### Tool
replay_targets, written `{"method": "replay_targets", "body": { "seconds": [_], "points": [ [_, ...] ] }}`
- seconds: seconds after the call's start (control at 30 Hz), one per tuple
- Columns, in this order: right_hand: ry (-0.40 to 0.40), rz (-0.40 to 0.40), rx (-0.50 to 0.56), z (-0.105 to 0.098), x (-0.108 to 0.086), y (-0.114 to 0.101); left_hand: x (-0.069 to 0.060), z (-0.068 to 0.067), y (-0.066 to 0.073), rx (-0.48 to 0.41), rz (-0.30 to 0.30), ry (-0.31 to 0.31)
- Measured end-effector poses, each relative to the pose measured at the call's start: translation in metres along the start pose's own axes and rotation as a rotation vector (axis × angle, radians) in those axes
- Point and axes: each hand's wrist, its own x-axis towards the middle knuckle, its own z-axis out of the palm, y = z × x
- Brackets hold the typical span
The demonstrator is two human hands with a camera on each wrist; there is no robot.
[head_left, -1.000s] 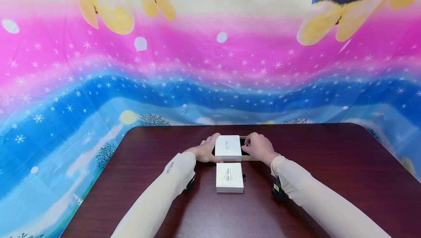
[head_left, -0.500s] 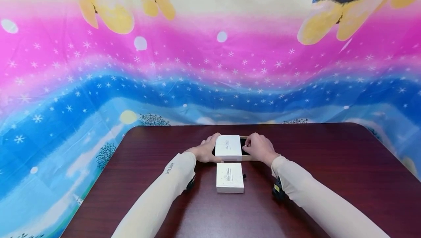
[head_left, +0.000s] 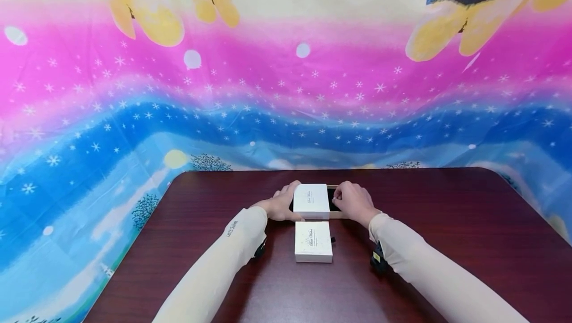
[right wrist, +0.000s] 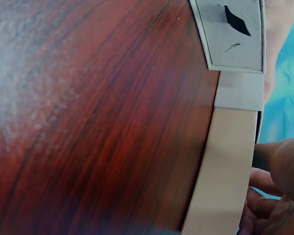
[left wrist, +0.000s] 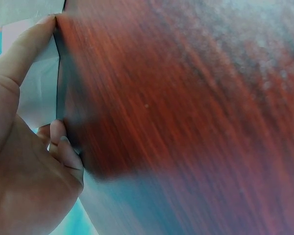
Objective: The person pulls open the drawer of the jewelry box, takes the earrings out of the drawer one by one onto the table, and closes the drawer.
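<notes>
A white slide-out gift box [head_left: 310,199] with small print on its lid lies towards the table's far side, its drawer [head_left: 339,215] pulled out to the right. The drawer has tan walls and a black inside. My left hand [head_left: 283,205] grips the box at its left end, thumb along the near side [left wrist: 38,73] and fingers round the far side. Over the drawer is my right hand [head_left: 355,201], fingers bent and fingertips down in the black interior. In the right wrist view the thumb [right wrist: 267,155] dips behind the drawer's wall [right wrist: 223,166]; whether anything is pinched there is hidden.
A second white printed box [head_left: 314,241], closed, stands just in front of the first; its black pull tab [right wrist: 237,20] points right. Both rest on a dark red wooden table [head_left: 429,214]. Behind hangs a colourful printed cloth [head_left: 286,90].
The right fingertips shift very slightly to the right inside the drawer. The left hand and both boxes stay in place; the whole head view shifts a little.
</notes>
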Motion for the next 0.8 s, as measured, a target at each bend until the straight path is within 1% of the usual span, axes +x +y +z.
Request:
{"method": "replay_targets", "body": {
  "seconds": [0.13,0.3,0.47,0.8],
  "points": [
    [0.008,-0.003,-0.002,0.0002,-0.0003,0.0001,0.0015,0.0008,-0.0009,0.008,0.002,0.004],
    [0.013,-0.008,-0.015,0.0002,0.0,-0.0005,-0.0001,0.0,0.0014,0.032,-0.017,-0.006],
    [0.018,-0.013,-0.039,0.0,0.0,-0.0012,-0.0025,-0.002,0.0046,0.025,-0.025,-0.016],
    [0.033,-0.032,-0.076,-0.0013,0.0005,-0.0048,0.0019,0.0001,-0.0006,0.011,-0.012,0.003]
  ]
}}
